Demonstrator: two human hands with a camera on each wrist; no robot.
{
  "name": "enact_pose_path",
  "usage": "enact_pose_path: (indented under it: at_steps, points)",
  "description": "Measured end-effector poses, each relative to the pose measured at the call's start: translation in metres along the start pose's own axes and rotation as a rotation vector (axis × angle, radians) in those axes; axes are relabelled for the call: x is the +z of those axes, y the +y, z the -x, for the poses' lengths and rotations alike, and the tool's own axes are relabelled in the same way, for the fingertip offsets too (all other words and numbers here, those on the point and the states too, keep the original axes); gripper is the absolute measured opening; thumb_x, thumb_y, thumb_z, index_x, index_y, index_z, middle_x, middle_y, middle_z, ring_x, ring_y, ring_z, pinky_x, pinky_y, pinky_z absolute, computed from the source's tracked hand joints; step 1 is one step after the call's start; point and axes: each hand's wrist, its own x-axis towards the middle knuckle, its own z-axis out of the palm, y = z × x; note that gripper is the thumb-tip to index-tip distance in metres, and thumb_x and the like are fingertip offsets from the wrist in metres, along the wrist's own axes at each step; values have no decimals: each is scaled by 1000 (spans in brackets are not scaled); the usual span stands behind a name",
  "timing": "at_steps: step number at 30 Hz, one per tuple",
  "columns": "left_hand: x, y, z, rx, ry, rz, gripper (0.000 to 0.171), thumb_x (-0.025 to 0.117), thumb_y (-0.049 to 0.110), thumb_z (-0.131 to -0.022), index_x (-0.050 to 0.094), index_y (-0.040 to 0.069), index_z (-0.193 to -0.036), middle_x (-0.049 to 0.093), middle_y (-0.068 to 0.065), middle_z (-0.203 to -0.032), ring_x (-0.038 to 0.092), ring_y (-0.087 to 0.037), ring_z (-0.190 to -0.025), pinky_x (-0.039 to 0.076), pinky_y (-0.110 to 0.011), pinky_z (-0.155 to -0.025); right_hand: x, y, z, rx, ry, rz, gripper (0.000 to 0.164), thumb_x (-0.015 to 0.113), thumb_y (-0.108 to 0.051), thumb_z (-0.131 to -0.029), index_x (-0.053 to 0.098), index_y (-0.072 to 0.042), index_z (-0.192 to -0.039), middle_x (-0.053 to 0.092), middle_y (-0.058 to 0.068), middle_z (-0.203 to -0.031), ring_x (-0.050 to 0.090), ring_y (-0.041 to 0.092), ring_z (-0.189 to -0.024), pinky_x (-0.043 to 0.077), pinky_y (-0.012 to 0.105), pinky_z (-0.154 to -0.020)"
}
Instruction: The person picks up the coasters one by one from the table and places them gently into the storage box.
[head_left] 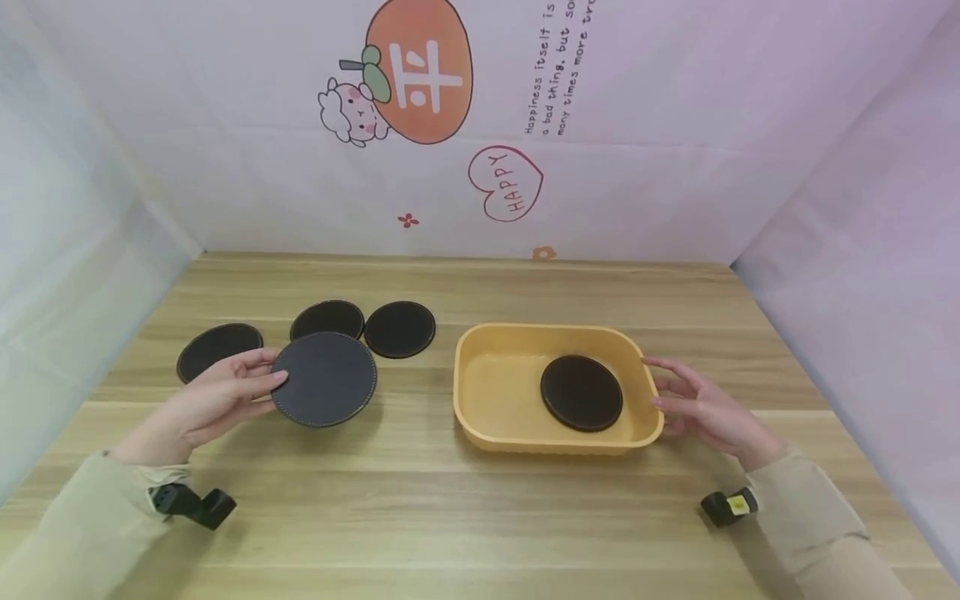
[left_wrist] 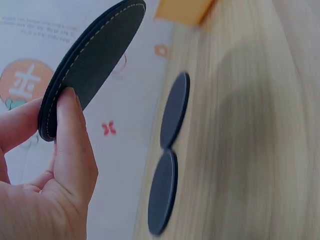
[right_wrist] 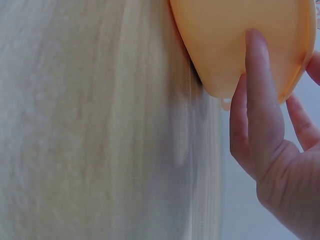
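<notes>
Between thumb and fingers, my left hand pinches a round black coaster with a stitched edge, lifted above the table. In the left wrist view this coaster is tilted, the thumb on its near face. Behind it lie two more coasters, one partly covered and one in full sight. Another coaster lies just behind the left hand. On the right, a yellow plastic basin has one coaster inside. My right hand touches the basin's right end with extended fingers, the thumb against its outer wall.
Everything stands on a wood-grain table. White printed cloth rises behind its back edge, and plain cloth walls stand at both sides. A small black device is strapped to the left wrist, and another to the right.
</notes>
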Motion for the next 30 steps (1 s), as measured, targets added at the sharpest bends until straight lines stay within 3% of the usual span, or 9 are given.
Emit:
enact_pose_path:
  at_steps: [15,23,30]
  points:
    - [62,20,-63,34,-9,-45,13,51,3,-96,55,12,-104,61,3,-97,63,-8,-88,53,-26,-84,0,-2,0,-5,-3,5,50,48,3,-95,40,-28,-133,57,-4,-117,64,17,-99,57,40,-76]
    - [93,22,-103,0,51,-98,22,44,1,-98,44,4,-120,60,2,-101,63,-7,-87,54,-23,-83,-1,-1,-1,-2,-4,4,51,48,4,-95,39,-28,-133,57,-4,-118,64,17,-100,57,39,-77]
    - [121,23,-134,-10,37,-86,25,43,-1,-98,43,0,-122,60,0,-98,63,-7,-84,54,-22,-80,-2,1,-1,-10,-16,-3,50,48,3,-95,40,-30,-132,57,-5,-117,64,16,-100,57,39,-77]
